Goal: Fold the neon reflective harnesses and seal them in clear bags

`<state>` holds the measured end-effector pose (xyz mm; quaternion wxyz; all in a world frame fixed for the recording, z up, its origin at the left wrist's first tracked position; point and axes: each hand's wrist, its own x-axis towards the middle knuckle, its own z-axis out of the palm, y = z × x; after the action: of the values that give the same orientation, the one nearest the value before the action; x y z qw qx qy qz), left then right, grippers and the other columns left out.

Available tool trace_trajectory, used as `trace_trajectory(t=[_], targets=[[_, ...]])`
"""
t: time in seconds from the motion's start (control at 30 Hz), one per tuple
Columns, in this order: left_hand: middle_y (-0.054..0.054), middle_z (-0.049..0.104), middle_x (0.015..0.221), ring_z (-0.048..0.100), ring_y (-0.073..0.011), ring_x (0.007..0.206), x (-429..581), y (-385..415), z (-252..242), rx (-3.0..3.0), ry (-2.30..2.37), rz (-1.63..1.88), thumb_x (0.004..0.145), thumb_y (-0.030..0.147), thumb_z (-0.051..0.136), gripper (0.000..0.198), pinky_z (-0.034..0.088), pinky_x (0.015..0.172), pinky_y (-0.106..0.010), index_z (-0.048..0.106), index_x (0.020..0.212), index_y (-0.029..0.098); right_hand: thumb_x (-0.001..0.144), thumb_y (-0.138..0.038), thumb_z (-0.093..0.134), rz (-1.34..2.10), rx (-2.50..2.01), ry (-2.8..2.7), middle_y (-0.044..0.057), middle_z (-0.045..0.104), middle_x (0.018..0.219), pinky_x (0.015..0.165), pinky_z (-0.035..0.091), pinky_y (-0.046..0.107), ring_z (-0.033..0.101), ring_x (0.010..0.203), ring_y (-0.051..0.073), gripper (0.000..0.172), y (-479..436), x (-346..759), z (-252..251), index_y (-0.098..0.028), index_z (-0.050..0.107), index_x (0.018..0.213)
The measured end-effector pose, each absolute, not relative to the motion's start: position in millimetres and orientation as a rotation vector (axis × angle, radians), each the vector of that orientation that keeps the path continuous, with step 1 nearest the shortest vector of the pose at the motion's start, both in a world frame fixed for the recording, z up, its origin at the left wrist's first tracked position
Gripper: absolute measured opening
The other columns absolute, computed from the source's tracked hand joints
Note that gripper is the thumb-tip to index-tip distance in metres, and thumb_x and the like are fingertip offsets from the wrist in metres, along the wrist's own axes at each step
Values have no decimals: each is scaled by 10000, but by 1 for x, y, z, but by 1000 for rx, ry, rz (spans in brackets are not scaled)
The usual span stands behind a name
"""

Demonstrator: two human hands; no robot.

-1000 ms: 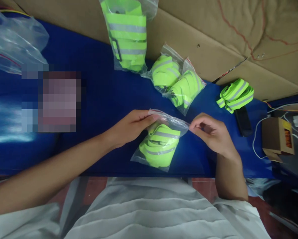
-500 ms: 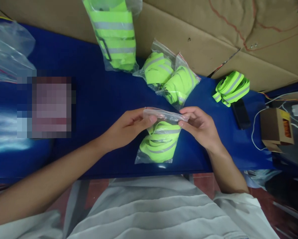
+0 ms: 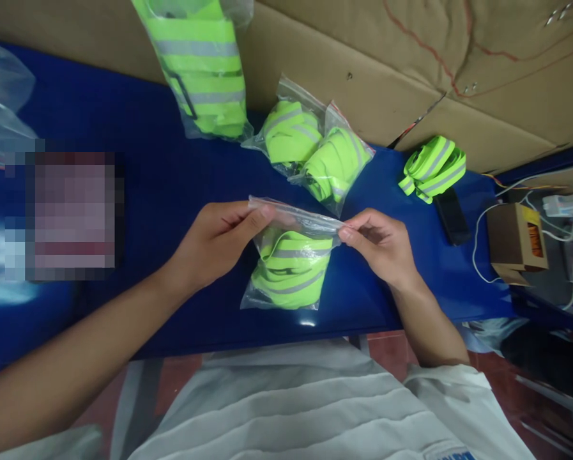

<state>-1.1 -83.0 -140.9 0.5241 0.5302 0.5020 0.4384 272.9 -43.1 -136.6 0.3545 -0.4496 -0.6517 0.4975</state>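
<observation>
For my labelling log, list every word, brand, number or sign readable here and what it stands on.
No text is legible.
Orange label on the small cardboard box: dark marks, too blurred to read.
Blue print on the pale shirt: cut off by the lower edge, unreadable.
Held zip bag: no lettering visible.

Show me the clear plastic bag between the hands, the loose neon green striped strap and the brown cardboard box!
Held clear plastic bag [image 3: 301,218]: head view, top strip.
Loose neon green striped strap [image 3: 437,168]: head view, middle of its bundle.
Brown cardboard box [image 3: 509,237]: head view, its side.
</observation>
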Motion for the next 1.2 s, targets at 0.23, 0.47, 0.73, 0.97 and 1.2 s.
trace_trajectory(t=[0.23, 0.47, 0.73, 0.97, 1.2], targets=[[-52, 814, 1131, 746, -237, 1103, 3, -83, -155, 1201, 1116, 1151, 1029, 494, 690, 298, 556, 1084, -341, 863, 1076, 256, 924, -409, 835, 1513, -1133, -1621, 24, 766, 849, 699, 581, 221, 703, 749, 110, 260, -38, 279, -134, -169, 740, 954], [-58, 807, 1120, 742, -212, 1034, 5, -87, -159, 1126, 1106, 1103, 1055, 595, 602, 441, 561, 910, -272, 830, 1122, 224, 941, -255, 820, 1465, -824, -1782, 47, 755, 1282, 962, 605, 254, 727, 1131, 152, 347, -52, 266, -140, -238, 746, 1280], [-58, 778, 890, 696, -163, 779, 12, -87, -157, 1096, 1126, 991, 1034, 657, 588, 521, 545, 730, -245, 787, 972, 180, 997, -262, 749, 1609, -736, -2090, 69, 759, 1163, 824, 606, 187, 732, 1031, 130, 276, -48, 276, -135, -177, 734, 1259], [-61, 746, 1143, 760, -247, 1025, 9, -87, -159, 1038, 945, 873, 729, 457, 975, 915, 641, 827, -288, 462, 1460, 259, 1014, -275, 720, 1599, -717, -2013, 70, 763, 1067, 668, 593, 172, 732, 787, 95, 249, -49, 273, -141, -157, 748, 1231], [-43, 759, 1094, 782, -260, 927, -1, -83, -148, 1051, 854, 685, 697, 320, 989, 1086, 671, 742, -298, 344, 1571, 306, 882, -256, 874, 1346, -653, -2161, 25, 723, 827, 680, 565, 173, 676, 727, 86, 192, -42, 285, -125, -154, 714, 853]])
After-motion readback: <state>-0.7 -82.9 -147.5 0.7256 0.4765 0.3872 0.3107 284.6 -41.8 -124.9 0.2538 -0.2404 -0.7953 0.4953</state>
